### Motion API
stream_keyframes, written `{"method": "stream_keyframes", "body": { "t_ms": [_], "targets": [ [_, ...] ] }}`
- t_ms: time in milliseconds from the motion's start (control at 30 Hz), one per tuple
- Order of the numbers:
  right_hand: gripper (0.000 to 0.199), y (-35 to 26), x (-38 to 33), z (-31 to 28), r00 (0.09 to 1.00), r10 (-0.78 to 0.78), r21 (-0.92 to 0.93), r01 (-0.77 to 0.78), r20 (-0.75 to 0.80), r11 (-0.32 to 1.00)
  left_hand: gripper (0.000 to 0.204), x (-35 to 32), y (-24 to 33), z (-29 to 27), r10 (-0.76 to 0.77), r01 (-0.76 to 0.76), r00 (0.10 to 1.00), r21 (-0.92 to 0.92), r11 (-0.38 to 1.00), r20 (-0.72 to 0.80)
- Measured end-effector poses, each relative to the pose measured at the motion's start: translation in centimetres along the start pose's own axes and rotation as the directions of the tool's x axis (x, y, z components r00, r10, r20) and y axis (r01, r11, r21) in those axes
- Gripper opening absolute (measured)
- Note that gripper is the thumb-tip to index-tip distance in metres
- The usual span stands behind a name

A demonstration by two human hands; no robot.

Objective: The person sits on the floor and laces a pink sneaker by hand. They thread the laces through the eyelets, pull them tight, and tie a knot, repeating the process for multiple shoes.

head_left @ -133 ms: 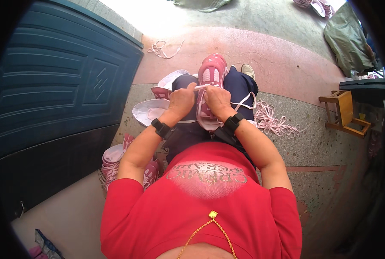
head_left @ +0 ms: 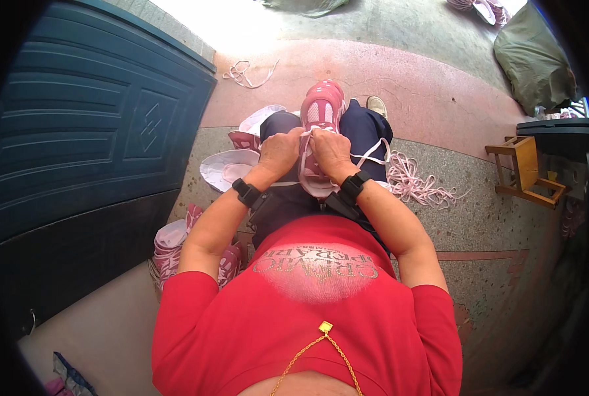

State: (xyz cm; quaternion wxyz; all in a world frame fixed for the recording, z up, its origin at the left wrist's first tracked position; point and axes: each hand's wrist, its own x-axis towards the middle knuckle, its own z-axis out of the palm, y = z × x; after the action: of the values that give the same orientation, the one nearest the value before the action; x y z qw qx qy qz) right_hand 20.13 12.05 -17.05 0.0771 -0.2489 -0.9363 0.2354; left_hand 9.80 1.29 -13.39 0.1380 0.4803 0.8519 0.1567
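Observation:
A pink and white sneaker point(head_left: 319, 112) lies on my lap, toe pointing away from me. My left hand point(head_left: 280, 150) and my right hand point(head_left: 331, 150) are both closed on its white shoelace point(head_left: 306, 134) over the shoe's middle. A loop of the same lace point(head_left: 372, 153) hangs off to the right across my dark trouser leg. Both wrists carry black bands.
A pile of pale pink laces point(head_left: 414, 183) lies on the floor to my right, another loose lace point(head_left: 245, 72) ahead. More pink sneakers point(head_left: 176, 247) and white shoe parts point(head_left: 225, 168) sit at my left beside a dark blue door point(head_left: 83, 132). A small wooden stool point(head_left: 525, 170) stands right.

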Motion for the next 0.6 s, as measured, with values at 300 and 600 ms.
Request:
{"method": "stream_keyframes", "body": {
  "t_ms": [300,600],
  "targets": [
    [0.011,-0.1,0.4,0.2,0.983,-0.184,-0.152,0.183,0.007,0.971,0.027,1.1,-1.2,1.0,0.003,0.004,0.999,-0.170,0.986,0.043],
    [0.014,2.4,0.7,-7.4,0.735,-0.567,0.032,0.600,0.371,0.799,0.022,2.2,-1.7,-0.6,-0.285,0.196,0.924,-0.324,0.925,-0.254]
  ]
}}
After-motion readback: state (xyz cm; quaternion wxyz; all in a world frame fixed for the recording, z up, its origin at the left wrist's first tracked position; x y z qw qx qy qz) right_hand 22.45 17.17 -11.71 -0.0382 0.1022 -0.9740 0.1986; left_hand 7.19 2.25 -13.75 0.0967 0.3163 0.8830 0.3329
